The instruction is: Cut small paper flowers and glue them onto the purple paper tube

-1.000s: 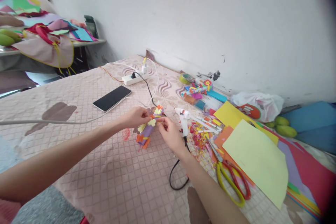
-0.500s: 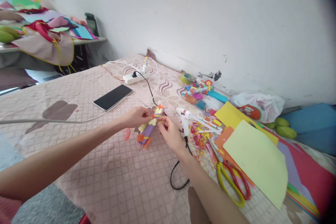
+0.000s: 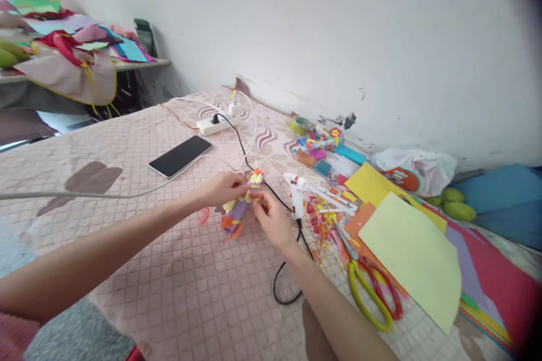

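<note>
Purple roll (image 3: 237, 213) is over the counter (image 3: 203, 293), long axis near-left to far-right. Left hand (image 3: 223, 187) pinches its far half from the left, right hand (image 3: 273, 219) from the right; neither clearly nearer.

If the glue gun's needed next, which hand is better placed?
Likely the right hand: the glue gun lies just to its right. The left hand is farther, across the decorated purple roll both are touching.

Purple tube (image 3: 237, 211), orange-tipped, yellow-trimmed; white glue gun (image 3: 298, 194) at its three o'clock; pink tablecloth (image 3: 220, 293) with a grid pattern
</note>
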Available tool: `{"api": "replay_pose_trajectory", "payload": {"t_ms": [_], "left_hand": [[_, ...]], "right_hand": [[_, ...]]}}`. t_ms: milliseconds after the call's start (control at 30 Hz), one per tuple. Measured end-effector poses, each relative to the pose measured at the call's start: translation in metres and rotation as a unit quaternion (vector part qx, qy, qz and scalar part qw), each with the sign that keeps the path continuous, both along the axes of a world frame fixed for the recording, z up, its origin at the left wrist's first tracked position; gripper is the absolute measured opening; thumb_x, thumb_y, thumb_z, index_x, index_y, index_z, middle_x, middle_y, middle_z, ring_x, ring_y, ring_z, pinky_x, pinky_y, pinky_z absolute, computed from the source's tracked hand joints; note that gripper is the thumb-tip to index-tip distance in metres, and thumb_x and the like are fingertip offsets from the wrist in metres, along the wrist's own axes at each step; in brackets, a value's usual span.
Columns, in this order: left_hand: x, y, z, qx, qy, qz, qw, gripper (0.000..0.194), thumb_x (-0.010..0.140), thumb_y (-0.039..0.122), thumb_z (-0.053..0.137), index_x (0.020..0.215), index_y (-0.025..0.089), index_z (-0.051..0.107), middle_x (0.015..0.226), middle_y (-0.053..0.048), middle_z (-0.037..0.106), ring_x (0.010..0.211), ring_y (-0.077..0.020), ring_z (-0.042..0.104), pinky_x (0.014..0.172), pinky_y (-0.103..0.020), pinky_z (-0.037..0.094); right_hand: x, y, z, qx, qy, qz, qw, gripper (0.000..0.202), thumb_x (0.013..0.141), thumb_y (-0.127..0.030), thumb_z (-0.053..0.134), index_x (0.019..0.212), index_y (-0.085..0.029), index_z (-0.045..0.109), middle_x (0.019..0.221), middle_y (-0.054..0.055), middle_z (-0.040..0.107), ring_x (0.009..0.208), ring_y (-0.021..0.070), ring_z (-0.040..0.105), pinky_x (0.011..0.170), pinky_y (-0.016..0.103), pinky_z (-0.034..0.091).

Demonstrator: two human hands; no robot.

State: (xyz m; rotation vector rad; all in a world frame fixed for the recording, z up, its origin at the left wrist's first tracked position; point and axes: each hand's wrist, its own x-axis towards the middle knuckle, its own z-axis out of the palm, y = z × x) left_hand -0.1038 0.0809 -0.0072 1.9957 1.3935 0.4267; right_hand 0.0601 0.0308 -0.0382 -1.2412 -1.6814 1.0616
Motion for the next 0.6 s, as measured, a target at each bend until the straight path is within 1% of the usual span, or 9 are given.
{"api": "replay_pose_trajectory", "payload": {"t_ms": [200,467,600], "left_hand": [[0.0006,-0.0034,0.0027,0.008,0.010,-0.013,1.000,0.035,0.078,0.042,0.045,0.056,0.016,0.051,0.047,0.002,0.047,0.045,-0.0085,0.038,0.046,-0.023,0.024],[-0.0066,-0.0062,0.0053,0.051,-0.022,0.001,0.998,0.034,0.079,0.042,0.045,0.060,0.015,0.054,0.051,0.002,0.049,0.046,-0.0080,0.039,0.045,-0.021,0.024],[-0.0071,-0.0076,0.0023,0.051,-0.025,-0.001,0.998,0.032,0.078,0.039,0.046,0.061,0.014,0.057,0.049,0.003,0.047,0.046,-0.0078,0.038,0.044,-0.021,0.024]], "right_hand": [[-0.0011,-0.0011,-0.0015,0.003,-0.008,-0.003,1.000,0.018,0.082,-0.023,0.043,0.095,-0.018,0.055,0.063,-0.002,0.051,0.054,0.0128,0.047,0.052,0.024,0.037],[0.0030,-0.0019,-0.0038,0.001,0.008,-0.024,1.000,0.020,0.082,-0.025,0.045,0.096,-0.018,0.057,0.061,-0.003,0.047,0.053,0.0121,0.044,0.050,0.023,0.035],[0.0018,-0.0032,-0.0030,-0.001,0.011,-0.018,1.000,0.018,0.081,-0.025,0.045,0.093,-0.018,0.056,0.060,-0.004,0.047,0.051,0.0116,0.043,0.048,0.023,0.034]]}}
